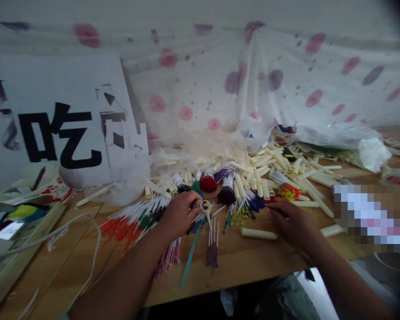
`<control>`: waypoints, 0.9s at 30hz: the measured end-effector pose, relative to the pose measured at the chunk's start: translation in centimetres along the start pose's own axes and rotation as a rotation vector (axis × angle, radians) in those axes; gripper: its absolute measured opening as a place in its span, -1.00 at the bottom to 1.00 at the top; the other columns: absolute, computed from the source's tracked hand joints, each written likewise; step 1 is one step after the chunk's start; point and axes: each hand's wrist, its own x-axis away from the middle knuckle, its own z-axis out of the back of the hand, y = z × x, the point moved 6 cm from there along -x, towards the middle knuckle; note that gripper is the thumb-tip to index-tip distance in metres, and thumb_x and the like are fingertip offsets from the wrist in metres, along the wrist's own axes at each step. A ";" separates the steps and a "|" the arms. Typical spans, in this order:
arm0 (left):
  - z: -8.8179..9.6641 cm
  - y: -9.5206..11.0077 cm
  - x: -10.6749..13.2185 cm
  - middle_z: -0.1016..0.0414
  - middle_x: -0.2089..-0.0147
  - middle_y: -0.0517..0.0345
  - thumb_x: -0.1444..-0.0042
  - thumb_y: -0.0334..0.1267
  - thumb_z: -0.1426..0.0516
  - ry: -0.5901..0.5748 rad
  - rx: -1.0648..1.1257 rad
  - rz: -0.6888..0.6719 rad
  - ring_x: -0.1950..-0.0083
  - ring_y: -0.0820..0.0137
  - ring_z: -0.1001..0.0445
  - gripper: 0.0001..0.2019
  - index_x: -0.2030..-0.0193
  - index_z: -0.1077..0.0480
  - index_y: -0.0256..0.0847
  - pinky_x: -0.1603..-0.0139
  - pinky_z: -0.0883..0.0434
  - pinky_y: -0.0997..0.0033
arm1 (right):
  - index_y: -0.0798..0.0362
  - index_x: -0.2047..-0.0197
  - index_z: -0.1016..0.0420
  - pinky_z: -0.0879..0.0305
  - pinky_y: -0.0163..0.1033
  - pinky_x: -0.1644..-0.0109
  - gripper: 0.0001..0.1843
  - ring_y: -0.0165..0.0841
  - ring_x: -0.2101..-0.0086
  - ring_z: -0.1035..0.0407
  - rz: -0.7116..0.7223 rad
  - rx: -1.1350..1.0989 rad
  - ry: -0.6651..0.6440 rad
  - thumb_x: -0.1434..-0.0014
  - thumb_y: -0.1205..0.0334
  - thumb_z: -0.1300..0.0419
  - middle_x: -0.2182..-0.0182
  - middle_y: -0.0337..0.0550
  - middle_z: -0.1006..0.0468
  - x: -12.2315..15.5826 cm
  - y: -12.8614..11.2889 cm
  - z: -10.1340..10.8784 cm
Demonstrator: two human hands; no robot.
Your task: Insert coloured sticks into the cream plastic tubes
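Note:
My left hand (182,211) is closed round a short cream tube (207,215), whose end faces me. Small coloured tips show inside that end. To the right, my right hand (288,222) hovers low over the table beside blue-tipped sticks (255,202). Its fingers are bent together, and whatever may be between them is too dim to make out. Bundles of thin white sticks with coloured ends fan out around both hands: orange (120,226), pink (168,260) and purple (212,253). A loose cream tube (258,234) lies between the hands.
Behind the hands is a heap of cream tubes (263,164), with clear plastic bags (336,135) further back. A teal strip (189,262) lies near the table's front edge. At left are a white cable (95,249) and a white board (66,120) with black lettering.

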 end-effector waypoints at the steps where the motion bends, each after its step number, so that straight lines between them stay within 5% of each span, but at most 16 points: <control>1: 0.0 0.0 0.0 -0.49 0.22 0.14 -0.04 -0.44 -0.06 0.000 0.001 0.000 0.16 0.33 -0.44 -0.81 0.21 -0.40 -0.18 0.12 -0.34 0.34 | 0.03 0.17 -0.52 -0.33 -0.18 0.17 -0.67 -0.24 0.22 -0.44 -0.051 0.058 -0.042 -0.20 0.10 0.01 0.19 -0.07 -0.54 -0.6 0.5 0.0; 7: 0.3 0.0 -0.1 -0.49 0.24 0.16 -0.03 -0.44 -0.06 -0.008 -0.024 0.006 0.19 0.33 -0.44 -0.79 0.19 -0.39 -0.17 0.19 -0.32 0.36 | 0.04 0.13 -0.51 -0.23 -0.24 0.19 -0.69 -0.24 0.21 -0.42 -0.160 0.202 -0.195 -0.17 0.14 -0.03 0.19 -0.05 -0.54 -2.5 -0.1 -0.3; 21: 0.5 0.0 -0.1 -0.48 0.24 0.15 -0.04 -0.43 -0.03 0.013 -0.014 -0.050 0.19 0.33 -0.43 -0.80 0.21 -0.39 -0.18 0.19 -0.31 0.36 | 0.07 0.39 -0.50 -0.07 -0.28 0.39 -0.82 -0.30 0.36 -0.40 -0.293 0.234 -0.172 -0.08 0.20 -0.10 0.41 -0.09 -0.54 -4.1 -1.2 -0.4; 27: 0.5 -0.2 -0.1 -0.47 0.27 0.18 -0.04 -0.41 -0.05 0.009 -0.031 -0.047 0.23 0.35 -0.42 -0.81 0.21 -0.38 -0.15 0.24 -0.30 0.40 | 0.04 0.43 -0.48 0.00 -0.30 0.48 -0.79 -0.35 0.48 -0.33 -0.369 0.179 -0.108 -0.09 0.13 -0.09 0.50 -0.16 -0.51 -2.3 -0.6 0.9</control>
